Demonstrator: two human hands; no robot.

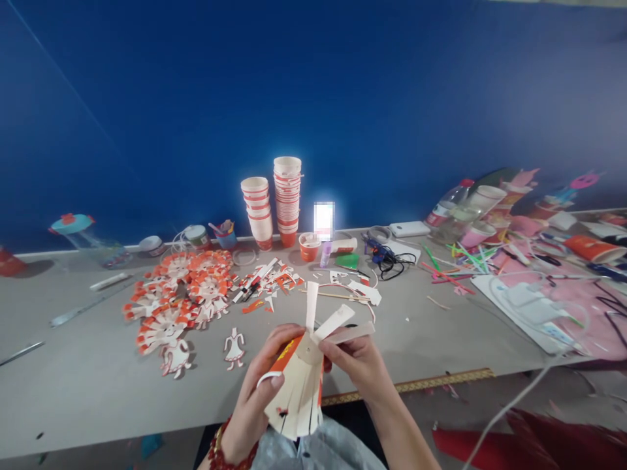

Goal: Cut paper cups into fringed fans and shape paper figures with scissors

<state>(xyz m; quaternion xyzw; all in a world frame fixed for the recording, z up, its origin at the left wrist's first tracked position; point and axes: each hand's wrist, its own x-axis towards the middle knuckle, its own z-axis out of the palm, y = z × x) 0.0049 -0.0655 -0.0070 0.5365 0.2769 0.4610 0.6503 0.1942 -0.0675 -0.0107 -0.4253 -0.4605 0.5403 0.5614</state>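
Near the table's front edge, a paper cup [296,391] cut into long strips is held between my two hands. Its pale inside faces up, and its orange printed outside shows along the left edge. My left hand [267,372] is closed around the cup's left side, thumb on a strip. My right hand [355,359] pinches the right side, where white strips fan out beyond the fingers. A small paper doll figure in a dress [234,348] lies left of my hands. Farther left is a pile of fanned, cut orange-and-white cups [191,287], with another doll figure [175,358] at its front.
Two tall stacks of paper cups [287,202] stand by the blue wall. Paper scraps [274,281] lie in front of them. A glue gun [377,251] with a black cord rests right of centre. Bottles, coloured sticks and a white board [519,313] crowd the right.
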